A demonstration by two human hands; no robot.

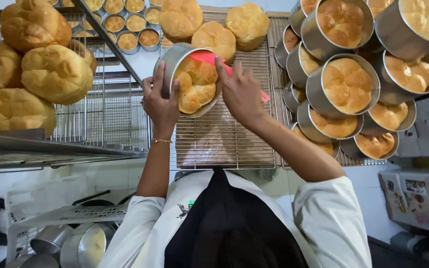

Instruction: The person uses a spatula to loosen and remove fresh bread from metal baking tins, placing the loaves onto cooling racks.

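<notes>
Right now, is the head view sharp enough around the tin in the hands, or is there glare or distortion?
Head view: the round metal tin and the bun in it are sharp and evenly lit; soft glare only on the stacked tins at right; wide-lens bending curves the rack at the left edge; the pink scraper is slightly blurred.

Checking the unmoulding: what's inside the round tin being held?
Inside the round metal tin, a golden domed bun fills it, with a red scraper slid along its edge. The bun's underside and the tin's base are hidden.
</notes>
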